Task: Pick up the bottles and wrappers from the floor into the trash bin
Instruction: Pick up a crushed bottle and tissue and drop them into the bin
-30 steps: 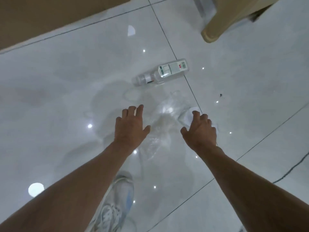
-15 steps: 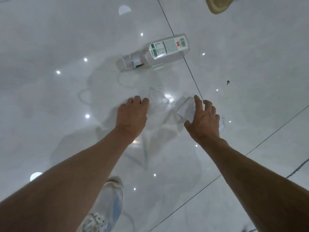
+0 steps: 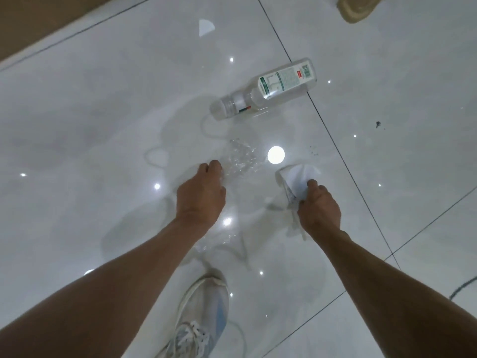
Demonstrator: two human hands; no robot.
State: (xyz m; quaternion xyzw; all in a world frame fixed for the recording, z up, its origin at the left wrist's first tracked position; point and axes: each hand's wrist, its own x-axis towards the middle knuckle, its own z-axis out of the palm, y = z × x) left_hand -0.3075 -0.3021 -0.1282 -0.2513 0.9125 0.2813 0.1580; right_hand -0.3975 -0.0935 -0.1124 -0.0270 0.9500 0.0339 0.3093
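A clear plastic bottle point(image 3: 265, 90) with a white and green label lies on its side on the glossy white tile floor, beyond both hands. My left hand point(image 3: 200, 193) has its fingers curled on a crinkled clear plastic wrapper point(image 3: 240, 157) that trails under my wrist. To the right, my right hand point(image 3: 318, 206) grips a crumpled white wrapper point(image 3: 296, 178), its top sticking out above my fingers. No trash bin is in view.
A beige furniture leg point(image 3: 357, 10) stands at the top right. A brown wall base point(image 3: 51, 24) runs along the top left. My shoe point(image 3: 198, 319) is planted below my arms. A small dark speck point(image 3: 378, 124) and a dark cable point(image 3: 464, 288) lie at the right.
Both hands went from spread and reaching to curled. My left hand has gathered the clear wrapper and my right hand has taken hold of the white wrapper.
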